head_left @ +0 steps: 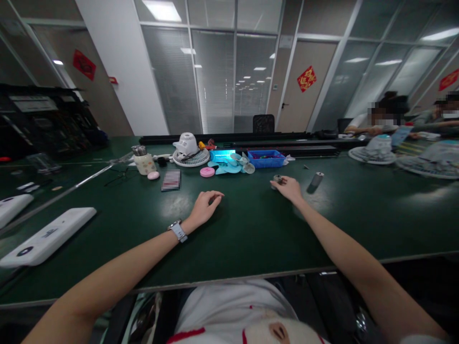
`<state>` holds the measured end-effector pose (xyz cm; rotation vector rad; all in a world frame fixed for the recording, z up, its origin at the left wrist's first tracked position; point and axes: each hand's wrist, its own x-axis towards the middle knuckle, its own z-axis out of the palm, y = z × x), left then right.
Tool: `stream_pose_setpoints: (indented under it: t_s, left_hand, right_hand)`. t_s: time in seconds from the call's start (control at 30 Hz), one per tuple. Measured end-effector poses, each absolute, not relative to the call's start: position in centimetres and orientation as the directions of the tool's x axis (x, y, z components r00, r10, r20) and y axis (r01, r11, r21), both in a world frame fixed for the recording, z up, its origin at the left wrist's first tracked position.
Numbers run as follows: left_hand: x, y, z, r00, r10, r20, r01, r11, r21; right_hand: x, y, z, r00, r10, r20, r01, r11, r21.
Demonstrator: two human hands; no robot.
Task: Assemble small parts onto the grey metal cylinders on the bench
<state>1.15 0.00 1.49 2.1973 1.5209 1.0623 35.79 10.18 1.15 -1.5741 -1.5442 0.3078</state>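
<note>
My right hand [289,188] pinches a small metal cylinder [277,177] at the table, with the fingertips covering part of it. To the right of that hand a grey metal cylinder [316,181] stands on the green table [244,239]. My left hand [206,208], with a watch [178,231] on its wrist, rests on the tabletop. Its fingers are loosely bent, a gap shows between thumb and forefinger, and nothing is visible in them. Beyond both hands lie light-blue fan blades [229,165] and a pink round piece [207,172].
A white fan housing [187,144] sits on a fan grille [191,158], near a blue bin [267,159] and a lit screen [223,155]. Left are a patterned bottle [144,161] and a white slab-shaped device [50,236]. More fan parts [378,149] and people are at right.
</note>
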Motion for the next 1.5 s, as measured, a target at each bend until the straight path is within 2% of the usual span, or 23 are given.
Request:
stream_pose_setpoints:
  t_s: [0.07, 0.13, 0.3, 0.73, 0.87, 1.0, 1.13, 1.2, 1.3, 1.4, 1.5]
  left_hand:
    - [1.5, -0.5, 1.9, 0.216, 0.872, 0.439, 0.674, -0.459, 0.579]
    - [1.8, -1.0, 2.2, 0.254, 0.851, 0.46, 0.646, -0.503, 0.575]
    - [2.0, -1.4, 2.4, 0.309, 0.798, 0.517, 0.592, -0.587, 0.552]
    - [3.2, 0.0, 2.9, 0.184, 0.864, 0.468, 0.588, -0.478, 0.652]
    - [3.0, -0.1, 3.6, 0.136, 0.859, 0.493, 0.584, -0.472, 0.661]
    - [2.1, 0.4, 3.3, 0.044, 0.853, 0.52, 0.604, -0.437, 0.666]
    - [1.1, 1.1, 1.7, 0.111, 0.904, 0.413, 0.655, -0.379, 0.654]
    - [0.9, 1.4, 0.9, 0.159, 0.921, 0.356, 0.669, -0.365, 0.648]
    - [0.9, 1.5, 0.3, 0.211, 0.917, 0.338, 0.683, -0.386, 0.62]
    - [1.0, 1.4, 0.2, 0.247, 0.911, 0.33, 0.697, -0.404, 0.593]
    - [1.1, 1.2, 0.4, 0.226, 0.914, 0.337, 0.706, -0.392, 0.591]
  right_hand:
    - [32.1, 8.1, 1.5, 0.007, 0.917, 0.398, 0.531, 0.334, -0.779]
    - [28.2, 5.6, 1.7, -0.166, 0.897, 0.409, 0.41, 0.44, -0.799]
    - [22.4, 1.5, 1.6, -0.425, 0.809, 0.406, 0.353, 0.561, -0.749]
    - [22.3, 0.8, 1.5, -0.469, 0.776, 0.421, 0.362, 0.604, -0.71]
    - [22.1, 0.6, 1.5, -0.471, 0.784, 0.404, 0.383, 0.594, -0.707]
    - [22.5, 1.5, 1.3, -0.405, 0.813, 0.418, 0.372, 0.564, -0.737]
    - [26.6, 5.2, 1.7, -0.166, 0.862, 0.479, 0.431, 0.5, -0.751]
    - [30.0, 7.6, 1.8, 0.003, 0.866, 0.501, 0.553, 0.416, -0.722]
    - [35.5, 10.5, 1.5, 0.219, 0.834, 0.506, 0.729, 0.205, -0.653]
    - [39.4, 12.1, 0.7, 0.314, 0.827, 0.466, 0.805, 0.029, -0.593]
    - [40.9, 12.6, 0.2, 0.345, 0.85, 0.399, 0.814, -0.058, -0.578]
